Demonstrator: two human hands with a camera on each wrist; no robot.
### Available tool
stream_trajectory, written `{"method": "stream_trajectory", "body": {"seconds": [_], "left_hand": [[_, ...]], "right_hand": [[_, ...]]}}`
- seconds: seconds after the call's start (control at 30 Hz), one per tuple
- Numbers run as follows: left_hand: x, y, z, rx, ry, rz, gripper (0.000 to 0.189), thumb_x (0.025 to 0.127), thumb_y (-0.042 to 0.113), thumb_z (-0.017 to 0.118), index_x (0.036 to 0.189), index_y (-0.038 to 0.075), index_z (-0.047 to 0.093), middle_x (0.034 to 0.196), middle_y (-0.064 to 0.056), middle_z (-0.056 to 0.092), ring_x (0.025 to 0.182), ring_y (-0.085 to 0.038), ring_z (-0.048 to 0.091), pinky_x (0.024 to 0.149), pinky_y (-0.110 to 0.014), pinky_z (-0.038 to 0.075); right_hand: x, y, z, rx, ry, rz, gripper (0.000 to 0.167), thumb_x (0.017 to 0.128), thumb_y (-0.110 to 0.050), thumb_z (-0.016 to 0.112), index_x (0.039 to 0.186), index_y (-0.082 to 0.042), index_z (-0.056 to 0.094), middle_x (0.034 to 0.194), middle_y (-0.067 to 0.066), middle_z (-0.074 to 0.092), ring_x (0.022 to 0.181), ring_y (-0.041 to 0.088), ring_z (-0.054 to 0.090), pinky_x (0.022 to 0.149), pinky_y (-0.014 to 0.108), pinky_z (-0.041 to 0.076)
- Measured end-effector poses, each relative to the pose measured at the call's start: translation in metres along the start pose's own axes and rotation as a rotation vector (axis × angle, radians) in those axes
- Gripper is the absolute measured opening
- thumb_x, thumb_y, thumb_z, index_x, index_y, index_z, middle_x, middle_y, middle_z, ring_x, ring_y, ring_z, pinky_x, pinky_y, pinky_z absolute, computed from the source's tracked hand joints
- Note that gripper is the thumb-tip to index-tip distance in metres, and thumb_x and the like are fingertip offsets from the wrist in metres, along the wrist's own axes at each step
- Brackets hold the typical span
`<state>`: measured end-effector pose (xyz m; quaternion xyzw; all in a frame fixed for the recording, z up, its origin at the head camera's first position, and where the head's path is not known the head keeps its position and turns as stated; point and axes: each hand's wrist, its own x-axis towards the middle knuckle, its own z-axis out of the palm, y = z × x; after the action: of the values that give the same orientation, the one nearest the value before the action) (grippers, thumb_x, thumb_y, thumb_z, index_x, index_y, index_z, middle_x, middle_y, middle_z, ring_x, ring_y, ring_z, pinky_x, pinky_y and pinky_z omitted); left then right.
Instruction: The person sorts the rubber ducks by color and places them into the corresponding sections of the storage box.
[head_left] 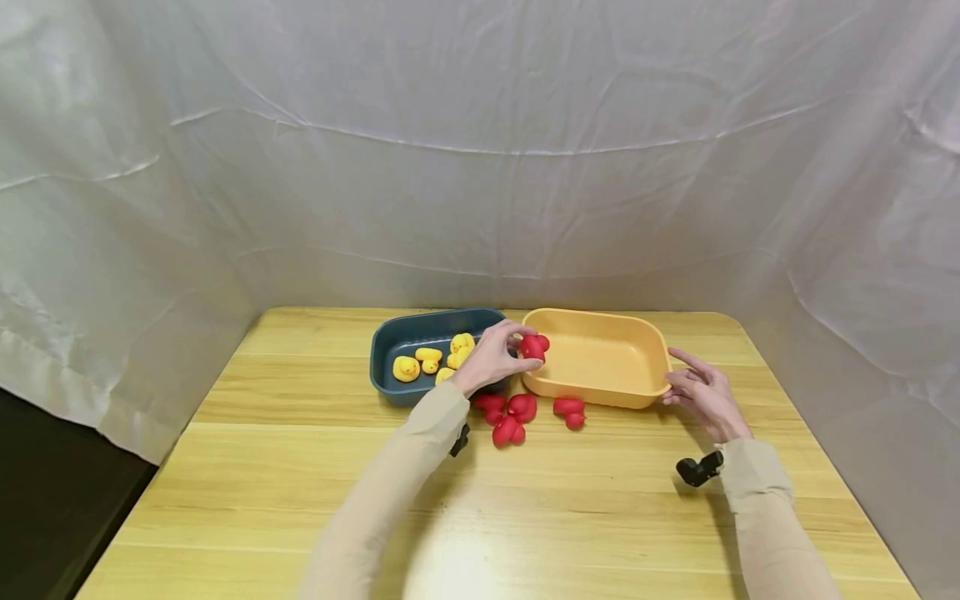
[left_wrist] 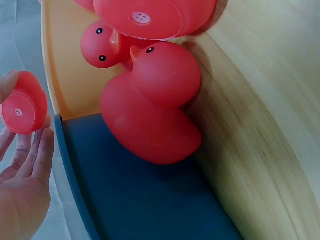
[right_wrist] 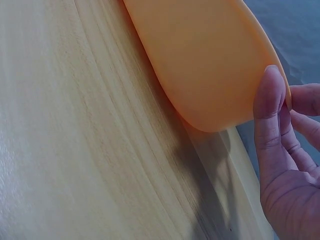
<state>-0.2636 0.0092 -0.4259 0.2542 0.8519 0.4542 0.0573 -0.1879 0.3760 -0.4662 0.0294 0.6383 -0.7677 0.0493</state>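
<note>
My left hand (head_left: 497,357) pinches a red rubber duck (head_left: 533,347) between thumb and fingers, above the left end of the yellow-orange bin (head_left: 592,398). The duck's flat base with a small round plug shows in the left wrist view. At the bin's right end, my right hand (head_left: 703,395) grips the rim, the thumb (right_wrist: 269,95) against the outer wall and the other fingers around the edge. In front of the bins lie more red rubber ducks, including one duck (head_left: 508,431) nearest the front and a separate duck (head_left: 570,412) to the right.
A dark blue bin (head_left: 384,385) stands left of the yellow-orange one, with several yellow rubber ducks (head_left: 407,368) in it. Both are near the back of the wooden table (head_left: 570,508). White cloth (head_left: 495,208) hangs behind and at both sides.
</note>
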Motion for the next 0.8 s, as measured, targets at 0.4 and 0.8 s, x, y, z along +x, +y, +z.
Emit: {"method": "stream_trajectory", "body": {"seconds": [0.4,0.8], "left_hand": [[0.015,-0.002,0.01,0.024,0.02,0.015,0.049,0.085,0.024,0.082,0.128,0.008,0.066,0.126,-0.012,0.063,0.113,-0.029,0.063,0.099,-0.038,0.057],[0.016,0.002,0.01,-0.016,0.023,0.001,0.055,0.086,0.023,0.08,0.135,0.005,0.061,0.134,-0.018,0.056,0.125,-0.036,0.06,0.11,-0.043,0.052]], "right_hand": [[-0.001,0.001,-0.002,0.015,0.0,-0.008,0.074,0.099,0.0,0.059,0.16,0.0,0.017,0.09,-0.001,0.073,0.069,0.012,0.07,0.065,0.023,0.062],[-0.002,0.001,-0.002,0.022,-0.002,-0.013,0.072,0.099,-0.001,0.059,0.159,0.0,0.019,0.09,-0.002,0.073,0.069,0.012,0.071,0.064,0.023,0.062]]}}
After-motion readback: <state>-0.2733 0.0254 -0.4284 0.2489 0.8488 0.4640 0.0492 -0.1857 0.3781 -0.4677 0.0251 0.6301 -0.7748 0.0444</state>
